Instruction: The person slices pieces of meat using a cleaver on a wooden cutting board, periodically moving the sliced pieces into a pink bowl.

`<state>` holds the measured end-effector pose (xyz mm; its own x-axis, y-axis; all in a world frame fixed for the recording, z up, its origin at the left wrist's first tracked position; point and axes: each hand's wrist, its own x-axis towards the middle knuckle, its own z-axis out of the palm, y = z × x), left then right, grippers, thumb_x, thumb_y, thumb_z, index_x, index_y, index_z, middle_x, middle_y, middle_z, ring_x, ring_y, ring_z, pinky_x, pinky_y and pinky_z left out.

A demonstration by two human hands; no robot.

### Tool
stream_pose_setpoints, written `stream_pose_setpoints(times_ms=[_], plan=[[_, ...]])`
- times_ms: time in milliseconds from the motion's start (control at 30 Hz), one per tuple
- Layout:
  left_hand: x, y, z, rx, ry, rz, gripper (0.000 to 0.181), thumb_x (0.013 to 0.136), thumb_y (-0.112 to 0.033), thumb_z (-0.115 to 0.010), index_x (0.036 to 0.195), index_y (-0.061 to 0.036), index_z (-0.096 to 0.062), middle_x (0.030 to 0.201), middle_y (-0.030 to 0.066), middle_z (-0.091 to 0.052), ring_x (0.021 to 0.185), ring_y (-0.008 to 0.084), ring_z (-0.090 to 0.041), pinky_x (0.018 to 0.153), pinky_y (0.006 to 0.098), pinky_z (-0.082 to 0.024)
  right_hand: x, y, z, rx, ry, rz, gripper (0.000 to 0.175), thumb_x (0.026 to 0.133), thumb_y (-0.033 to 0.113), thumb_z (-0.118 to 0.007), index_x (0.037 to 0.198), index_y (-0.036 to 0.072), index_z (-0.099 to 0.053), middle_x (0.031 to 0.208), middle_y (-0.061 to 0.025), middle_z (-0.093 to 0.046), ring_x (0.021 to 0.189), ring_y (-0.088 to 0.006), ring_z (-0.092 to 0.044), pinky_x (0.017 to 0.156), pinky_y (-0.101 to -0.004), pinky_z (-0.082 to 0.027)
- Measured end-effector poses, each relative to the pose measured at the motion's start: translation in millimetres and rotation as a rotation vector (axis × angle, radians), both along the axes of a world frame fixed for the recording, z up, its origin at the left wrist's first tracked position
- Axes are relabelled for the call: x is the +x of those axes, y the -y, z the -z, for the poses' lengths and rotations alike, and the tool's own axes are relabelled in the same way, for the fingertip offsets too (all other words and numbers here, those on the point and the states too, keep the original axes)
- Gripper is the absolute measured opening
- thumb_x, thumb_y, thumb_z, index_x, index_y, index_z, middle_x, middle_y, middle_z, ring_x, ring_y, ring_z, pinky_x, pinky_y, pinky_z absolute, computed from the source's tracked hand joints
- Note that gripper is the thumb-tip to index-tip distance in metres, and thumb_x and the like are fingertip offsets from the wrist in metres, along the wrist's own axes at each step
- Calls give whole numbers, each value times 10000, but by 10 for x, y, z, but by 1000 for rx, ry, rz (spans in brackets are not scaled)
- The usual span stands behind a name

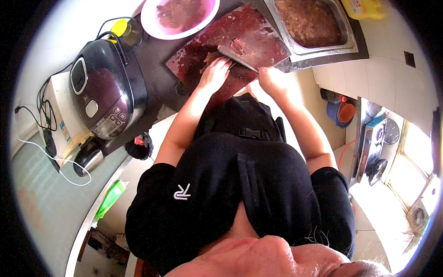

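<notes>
On a reddish-brown cutting board [263, 34] lies a piece of dark meat [210, 59], pressed under the fingers of my left hand [217, 72]. My right hand [274, 79] is closed around the handle of a knife [237, 58], most likely a cleaver, whose blade reaches left over the board to just beside my left fingertips. The blade is seen nearly edge-on. Beyond it rests a small heap of reddish cut strips [238, 46]. The underside of the meat and part of the blade near my left fingers are hidden.
Behind the board stands a white and pink basin [154, 30] with dark pieces in liquid. A metal sink [347, 38] holding brownish water is at the back right. Left of the board are a rice cooker [104, 90] and a yellow-lidded jar [131, 33].
</notes>
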<state>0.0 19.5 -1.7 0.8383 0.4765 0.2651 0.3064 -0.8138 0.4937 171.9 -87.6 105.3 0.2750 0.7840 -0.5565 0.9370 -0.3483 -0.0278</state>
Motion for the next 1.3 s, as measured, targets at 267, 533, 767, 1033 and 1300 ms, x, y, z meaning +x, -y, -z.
stream_pose_setpoints(times_ms=[267,533,767,1033,1300], plan=[[16,1,6,40,82,-16,253,676,-48,-635,918,22,-614,963,158,-599,982,319,-552,893,371,-443,-212,347,-223,179,34,-48,223,792,199,-502,682,26,-588,638,-175,-612,612,-318,-635,581,-405,-507],[15,-20,32,-86,89,-52,333,632,-65,-687,957,-92,-622,969,113,-623,930,304,-586,804,372,-479,-163,160,-119,388,-99,-109,77,709,111,-527,643,103,-566,625,-76,-592,568,-229,-616,495,-366,-488],[61,-16,-103,-194,74,-146,297,647,-87,-694,937,-102,-628,923,97,-632,862,282,-609,729,354,-502,-143,258,135,347,-63,-67,108,718,110,-529,641,88,-601,623,-82,-612,571,-248,-634,530,-363,-516],[40,-6,3,-87,-74,-127,236,609,-81,-688,837,-60,-633,847,128,-618,807,319,-592,706,398,-489,-337,-205,126,192,9,-101,143,747,145,-549,653,105,-649,694,-97,-657,633,-223,-664,523,-335,-526],[43,-11,-24,-50,-49,-107,202,655,-162,-667,827,-62,-632,831,134,-625,778,309,-606,683,398,-494,-324,-193,127,159,-56,-70,130,753,138,-555,693,96,-662,722,-87,-663,683,-227,-668,578,-338,-535]])
